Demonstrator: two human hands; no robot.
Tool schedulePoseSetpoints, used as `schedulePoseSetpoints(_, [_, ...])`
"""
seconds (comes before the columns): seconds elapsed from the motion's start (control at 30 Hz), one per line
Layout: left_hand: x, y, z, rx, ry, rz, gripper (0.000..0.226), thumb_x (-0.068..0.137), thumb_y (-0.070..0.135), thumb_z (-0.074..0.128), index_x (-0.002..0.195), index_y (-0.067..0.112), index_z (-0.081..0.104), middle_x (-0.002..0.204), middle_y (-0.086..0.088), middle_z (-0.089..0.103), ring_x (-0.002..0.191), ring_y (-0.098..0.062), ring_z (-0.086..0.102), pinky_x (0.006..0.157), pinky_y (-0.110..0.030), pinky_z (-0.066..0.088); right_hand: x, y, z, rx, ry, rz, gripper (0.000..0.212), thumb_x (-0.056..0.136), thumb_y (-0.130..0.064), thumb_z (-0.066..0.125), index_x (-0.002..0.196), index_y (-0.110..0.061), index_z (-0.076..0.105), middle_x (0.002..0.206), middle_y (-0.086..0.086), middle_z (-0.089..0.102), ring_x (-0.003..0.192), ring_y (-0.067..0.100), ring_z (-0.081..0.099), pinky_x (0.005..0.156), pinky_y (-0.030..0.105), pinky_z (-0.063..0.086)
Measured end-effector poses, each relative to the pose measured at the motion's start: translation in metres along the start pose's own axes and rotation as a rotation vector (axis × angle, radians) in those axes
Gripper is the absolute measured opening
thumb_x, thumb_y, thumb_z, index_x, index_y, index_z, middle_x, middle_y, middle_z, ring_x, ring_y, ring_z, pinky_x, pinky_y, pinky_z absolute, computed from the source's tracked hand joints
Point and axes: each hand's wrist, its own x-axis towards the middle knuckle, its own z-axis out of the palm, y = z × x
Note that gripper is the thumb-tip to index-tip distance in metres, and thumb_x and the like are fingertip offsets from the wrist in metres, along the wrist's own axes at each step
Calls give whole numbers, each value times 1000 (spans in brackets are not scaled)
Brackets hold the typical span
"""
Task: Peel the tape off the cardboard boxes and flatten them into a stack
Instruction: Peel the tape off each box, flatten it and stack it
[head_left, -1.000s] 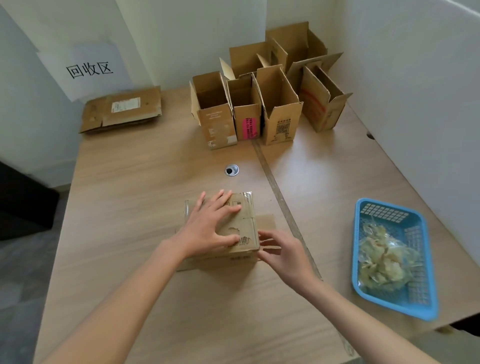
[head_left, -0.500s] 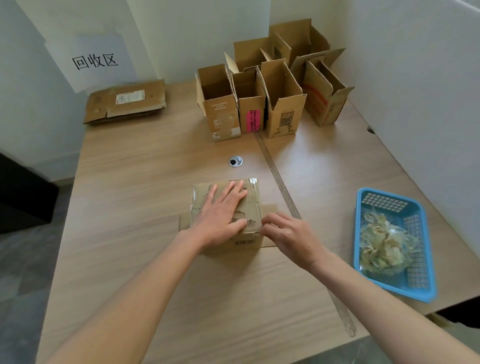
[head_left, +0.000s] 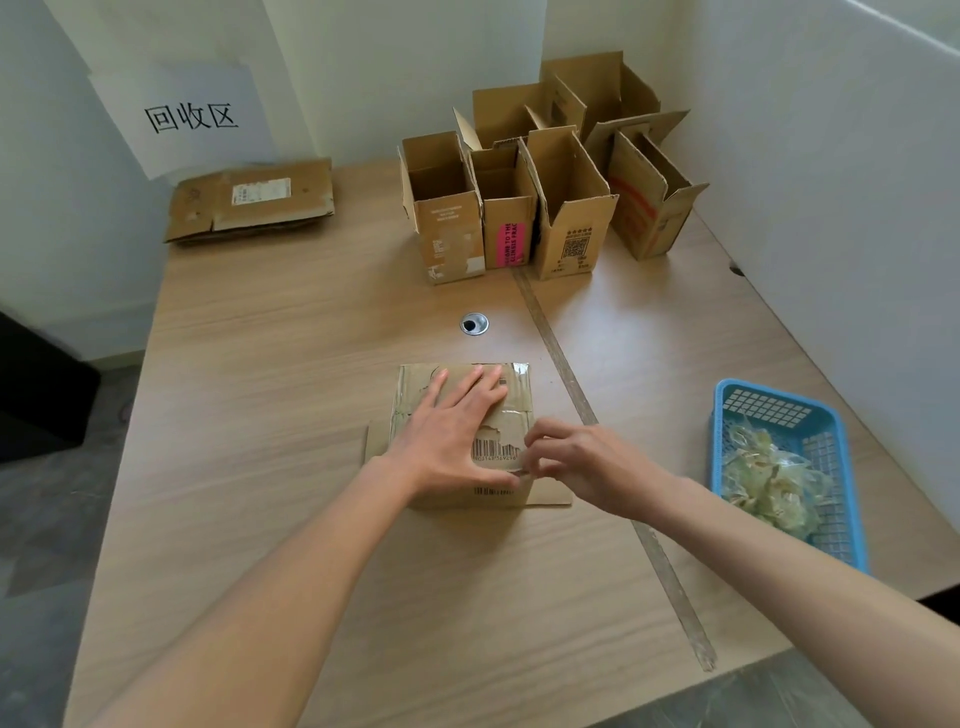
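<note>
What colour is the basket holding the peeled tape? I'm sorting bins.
Blue: the basket at the table's right edge, seen in the head view.

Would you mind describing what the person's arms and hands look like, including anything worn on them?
Both forearms are bare up to the frame's edge, with no sleeves in view. The left hand and right hand wear no gloves, and no rings, watch or bracelet are visible on them.

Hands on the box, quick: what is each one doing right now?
Left hand: open, fingers straight, pressing flat on the taped box.
Right hand: fingers curled, pinching at the tape on the box's near right edge.
</note>
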Motion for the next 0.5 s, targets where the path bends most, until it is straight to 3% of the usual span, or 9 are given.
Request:
schedulePoseSetpoints(0.1, [0,-4,0,29,-5,30,125,64,89,63,160,27,13,170,15,-7,154,-3,-16,126,-46,-10,-3,-1,0,90,-39,50,7,92,-10,71,89,-16,67,104,-9,61,78,12,60,66,21,44])
schedulePoseSetpoints(0.17, [-1,-6,1,39,-8,53,125,63,84,68,160,26,14,170,13,-6,154,-5,-14,126,-46,-10,-6,1,-4,299,-16,212,11,93,-3,68,90,-13,65,98,-9,64,84,9,65,79,21,53])
schedulePoseSetpoints(0.27, [-3,-3,5,76,-4,99,123,64,83,68,159,26,15,170,13,-5,154,-4,-15,126,-45,-11,-2,10,-19,594,293,582,3,98,0,61,95,-1,62,96,9,69,84,21,74,77,34,63])
schedulePoseSetpoints(0.33, [-4,-2,5,81,-9,118,120,65,86,65,158,28,17,170,14,-3,154,-3,-14,126,-44,-11,13,20,-32,580,495,720,5,97,-5,64,97,0,63,95,12,69,75,23,76,72,36,64])
schedulePoseSetpoints(0.43, [-4,0,0,13,-11,99,106,76,90,49,158,30,21,169,19,-1,152,3,-13,127,-44,-8,36,22,-33,493,525,736,4,93,-8,72,95,-6,70,93,7,72,70,15,75,71,34,63])
schedulePoseSetpoints(0.5, [-5,0,1,-35,31,70,87,88,84,38,157,31,27,168,21,4,152,6,-9,127,-44,-2,37,14,-21,433,462,670,8,91,-12,74,99,-10,76,96,1,75,80,6,73,79,27,61])
